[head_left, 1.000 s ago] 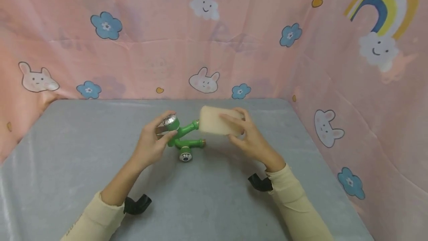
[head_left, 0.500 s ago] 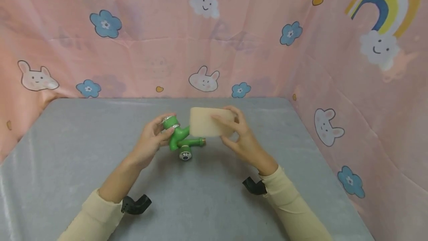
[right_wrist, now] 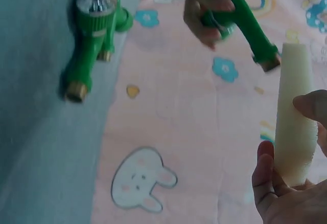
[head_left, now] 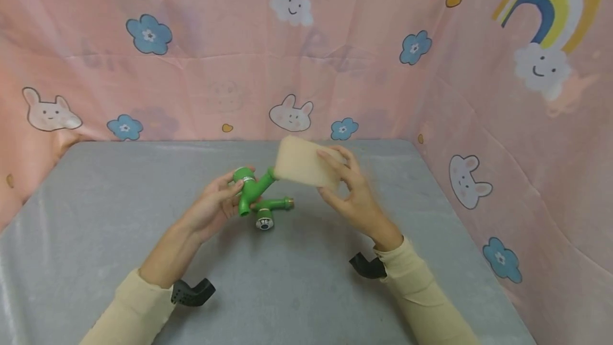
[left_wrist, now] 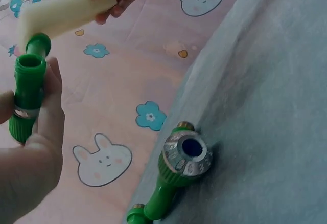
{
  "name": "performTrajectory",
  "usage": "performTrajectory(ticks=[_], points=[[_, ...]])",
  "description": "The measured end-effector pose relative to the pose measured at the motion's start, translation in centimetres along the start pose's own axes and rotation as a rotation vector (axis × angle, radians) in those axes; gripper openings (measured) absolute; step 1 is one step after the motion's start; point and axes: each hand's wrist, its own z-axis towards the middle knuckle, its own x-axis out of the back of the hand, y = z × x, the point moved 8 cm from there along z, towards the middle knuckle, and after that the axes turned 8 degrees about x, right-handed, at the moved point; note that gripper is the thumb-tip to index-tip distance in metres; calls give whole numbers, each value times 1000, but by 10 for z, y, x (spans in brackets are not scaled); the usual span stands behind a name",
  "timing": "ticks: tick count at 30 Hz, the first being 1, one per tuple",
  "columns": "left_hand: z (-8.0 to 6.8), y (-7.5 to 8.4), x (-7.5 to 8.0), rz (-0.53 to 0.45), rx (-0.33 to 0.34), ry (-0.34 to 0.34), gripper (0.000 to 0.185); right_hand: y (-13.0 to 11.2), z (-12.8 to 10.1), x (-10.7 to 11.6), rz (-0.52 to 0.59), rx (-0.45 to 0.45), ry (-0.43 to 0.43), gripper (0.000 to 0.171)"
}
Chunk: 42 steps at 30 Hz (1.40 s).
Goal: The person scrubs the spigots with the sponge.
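While the grey desk [head_left: 96,260] carries a second green tap [head_left: 266,213] just below and between both hands, the work happens in the air above it. The right hand [head_left: 356,201] pinches a beige sponge [head_left: 303,167] between thumb and fingers, its near end touching the spout of the green tap fitting [head_left: 250,189]. The left hand [head_left: 213,207] has its fingers curled round that fitting's body, thumb on top, spout pointing toward the sponge. Judged as a wipe of the spout. To do it well, the left hand should keep the fitting steady and turn it slowly, while the right keeps the sponge's flat face pressed on and slides along the spout. A loose pinch could let the sponge slip.
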Motion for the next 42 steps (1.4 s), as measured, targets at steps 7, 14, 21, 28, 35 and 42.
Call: performTrajectory(ticks=[7, 14, 21, 28, 35, 42], points=[[-4, 4, -9, -3, -83, -122, 43, -4, -2, -15, 49, -45, -92, 64], [-4, 8, 0, 17, -126, -130, 35, 13, -5, -7, 14, -110, -130, 63], [-3, 11, 6, 126, -160, -26, 36, 22, -5, 9, 44, -161, -43, 61], [-5, 15, -13, 448, -244, 102, 44, 12, -4, -16, 178, -163, -139, 56], [-13, 30, -17, 647, -443, 271, 45, 26, -9, -13, 105, -277, -207, 53], [-20, 35, -20, 918, -549, 441, 57, 33, -9, -1, 85, -291, -164, 52]])
